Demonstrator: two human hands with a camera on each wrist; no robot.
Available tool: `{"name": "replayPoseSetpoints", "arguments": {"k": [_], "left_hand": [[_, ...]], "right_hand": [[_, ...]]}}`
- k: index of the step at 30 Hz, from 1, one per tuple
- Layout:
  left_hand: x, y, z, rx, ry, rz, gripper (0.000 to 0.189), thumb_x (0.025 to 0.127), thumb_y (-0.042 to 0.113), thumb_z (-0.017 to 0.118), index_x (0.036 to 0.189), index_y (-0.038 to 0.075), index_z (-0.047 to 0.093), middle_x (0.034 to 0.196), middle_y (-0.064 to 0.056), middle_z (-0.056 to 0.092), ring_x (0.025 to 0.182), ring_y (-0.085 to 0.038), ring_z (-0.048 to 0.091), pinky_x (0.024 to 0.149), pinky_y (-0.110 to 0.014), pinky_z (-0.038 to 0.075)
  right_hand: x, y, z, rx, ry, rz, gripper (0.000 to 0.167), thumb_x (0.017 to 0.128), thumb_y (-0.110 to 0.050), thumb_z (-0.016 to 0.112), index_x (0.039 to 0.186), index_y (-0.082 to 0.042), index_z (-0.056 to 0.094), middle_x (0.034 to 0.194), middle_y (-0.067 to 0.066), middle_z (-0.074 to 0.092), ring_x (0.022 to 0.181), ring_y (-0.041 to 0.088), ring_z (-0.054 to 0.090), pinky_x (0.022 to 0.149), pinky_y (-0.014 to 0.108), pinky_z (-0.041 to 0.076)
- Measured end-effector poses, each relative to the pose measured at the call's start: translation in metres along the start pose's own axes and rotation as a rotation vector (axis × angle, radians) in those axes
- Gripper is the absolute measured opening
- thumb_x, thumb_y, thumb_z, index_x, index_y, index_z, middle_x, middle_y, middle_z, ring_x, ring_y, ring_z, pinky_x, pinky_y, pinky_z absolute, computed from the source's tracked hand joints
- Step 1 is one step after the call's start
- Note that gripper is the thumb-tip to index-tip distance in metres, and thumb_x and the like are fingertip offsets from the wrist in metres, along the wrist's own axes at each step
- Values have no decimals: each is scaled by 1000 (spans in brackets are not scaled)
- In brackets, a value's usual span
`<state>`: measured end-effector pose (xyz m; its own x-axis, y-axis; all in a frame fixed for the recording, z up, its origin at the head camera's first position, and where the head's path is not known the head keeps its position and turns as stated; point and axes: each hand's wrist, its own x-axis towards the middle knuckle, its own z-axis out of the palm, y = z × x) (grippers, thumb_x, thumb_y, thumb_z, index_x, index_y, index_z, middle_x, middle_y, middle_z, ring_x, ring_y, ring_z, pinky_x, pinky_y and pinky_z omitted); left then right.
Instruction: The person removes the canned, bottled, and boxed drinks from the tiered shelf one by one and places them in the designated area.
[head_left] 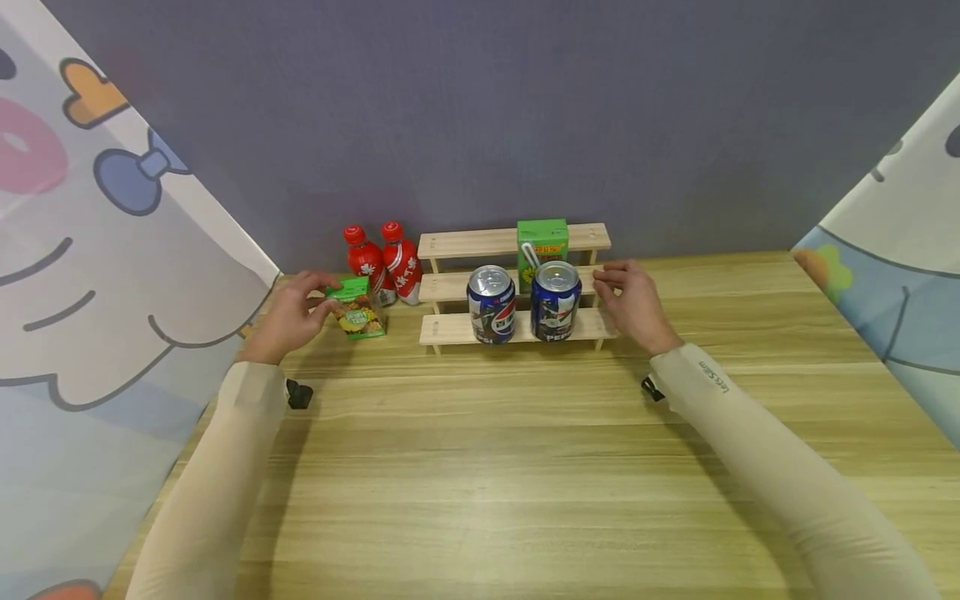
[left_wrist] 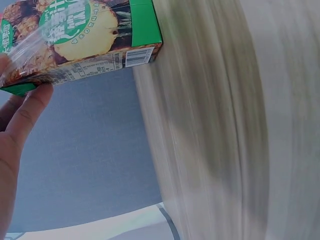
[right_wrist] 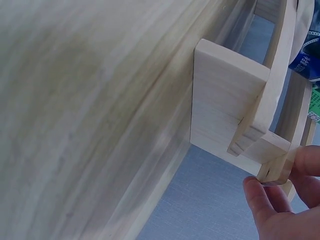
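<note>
At the left of the table, my left hand [head_left: 294,312] pinches the top of a green juice box [head_left: 360,310]. Its pineapple print and barcode face the left wrist view, where the juice box [left_wrist: 80,37] fills the upper left corner. My right hand [head_left: 630,302] grips the right end of a three-tier wooden shelf [head_left: 450,329] at its middle board. Close up in the right wrist view, the thumb and fingers hold that board's end [right_wrist: 277,172]. Two Pepsi cans, a left can [head_left: 491,307] and a right can [head_left: 556,304], stand on the lowest tier.
Another green drink box [head_left: 543,233] with a white straw stands on the shelf behind the right can. Two red bottles, one [head_left: 366,260] and another [head_left: 402,262], stand behind the held box. A grey panel [head_left: 465,108] rises along the back; printed cloth [head_left: 112,275] borders the left side.
</note>
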<state>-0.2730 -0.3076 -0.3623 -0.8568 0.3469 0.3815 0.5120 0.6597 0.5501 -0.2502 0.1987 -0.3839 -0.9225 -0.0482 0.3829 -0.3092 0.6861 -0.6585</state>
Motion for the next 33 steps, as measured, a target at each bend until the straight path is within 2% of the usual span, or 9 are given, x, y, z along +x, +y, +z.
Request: {"name": "replayPoseSetpoints", "arguments": {"k": [14,23,27,33], "left_hand": [[5,2,4,-11,-1,15,22,88,-9,59,109,-7,58,119,-18,51,103,-30,51,84,-38,49],[8,5,4,31,-5,6,24,88,-7,59,112,-7,57,122,-20,50,104,-34,52,86,-47,47],[7,6,2,46,35,20,28,87,-2,61,115,-7,57,122,-21,51,105,-39,52,87,-53,44],[6,20,-7,116,136,118,29,84,4,62,112,-3,61,121,-18,55,108,-34,50,84,-50,42]], "right_hand": [[0,0,1,-9,8,3,24,92,-1,58,112,12,63,118,26,49,109,41,49,90,49,43],[0,0,1,-4,16,-11,23,92,0,58,111,13,62,118,27,49,108,42,50,89,49,45],[0,-2,0,-4,9,2,23,92,0,57,111,13,62,118,27,48,109,41,50,89,48,44],[-1,-1,-1,-3,-11,32,25,93,-1,57,114,12,61,121,26,47,111,41,48,91,49,43]]}}
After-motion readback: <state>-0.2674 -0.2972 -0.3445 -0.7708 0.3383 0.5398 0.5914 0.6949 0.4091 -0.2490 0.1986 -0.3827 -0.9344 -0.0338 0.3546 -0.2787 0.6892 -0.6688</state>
